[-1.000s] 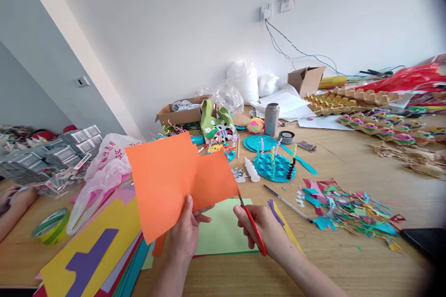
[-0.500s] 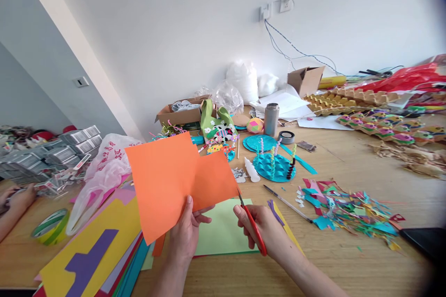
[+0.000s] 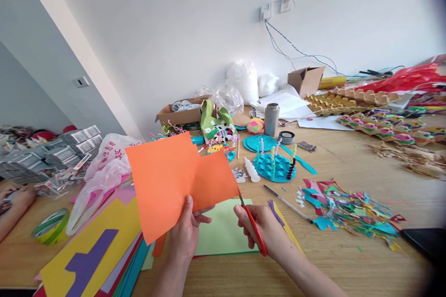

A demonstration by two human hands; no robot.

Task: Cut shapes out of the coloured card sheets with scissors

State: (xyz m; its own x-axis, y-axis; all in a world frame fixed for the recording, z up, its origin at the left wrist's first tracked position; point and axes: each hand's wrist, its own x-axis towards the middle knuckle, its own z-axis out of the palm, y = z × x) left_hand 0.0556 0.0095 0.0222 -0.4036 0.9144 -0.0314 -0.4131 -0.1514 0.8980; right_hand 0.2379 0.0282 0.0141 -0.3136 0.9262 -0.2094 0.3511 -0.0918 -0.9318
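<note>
An orange sheet of paper [image 3: 163,181] with a stepped upper edge is held up above the table. My left hand [image 3: 186,227] grips its lower middle, thumb on the near face and fingers behind. Red-handled scissors [image 3: 256,229] are in my right hand [image 3: 266,229], their tips at the paper's right corner. Part of the handle loops is hidden by my fingers. Beneath both hands lies a light green sheet [image 3: 223,232]. To the left, yellow paper [image 3: 101,209] and a purple cut-out [image 3: 90,260] lie on a stack of coloured sheets.
Paper scraps [image 3: 355,209] lie at right beside a pen [image 3: 287,203]. Behind are a blue disc with pipe cleaners [image 3: 275,174], a metal bottle [image 3: 271,119] and black tape [image 3: 286,137]. Green-yellow tape [image 3: 51,227] sits at left, near another person's hand [image 3: 21,197].
The scissors and my right hand have shifted very slightly at the paper's right corner. My left hand and the orange paper look unmoved.
</note>
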